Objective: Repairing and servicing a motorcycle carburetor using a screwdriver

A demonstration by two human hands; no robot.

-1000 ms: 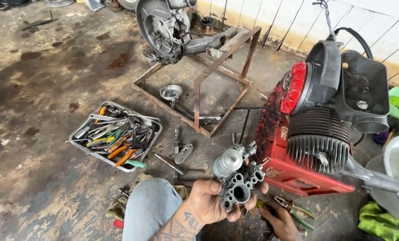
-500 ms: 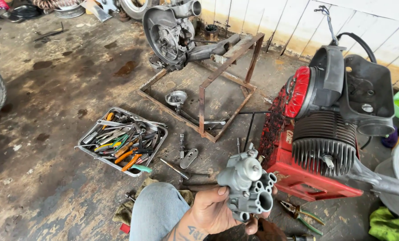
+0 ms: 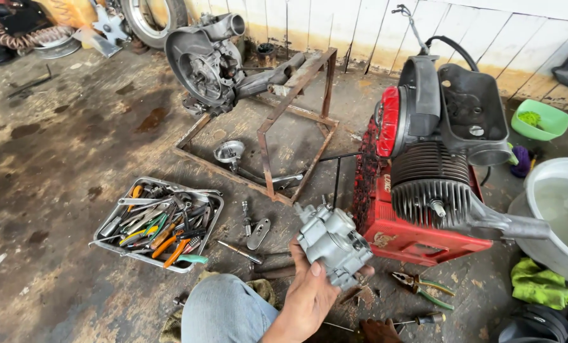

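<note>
One hand (image 3: 312,289), the left, grips a metal carburetor (image 3: 333,243) from six o'clock; looks heavy, stiff, greasy, so hold its body. Right hand's hidden.

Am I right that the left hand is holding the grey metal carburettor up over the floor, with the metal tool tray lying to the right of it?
Not quite. In the head view, the left hand does hold the grey metal carburettor over the floor, but the metal tool tray lies to its left, not its right.
</note>
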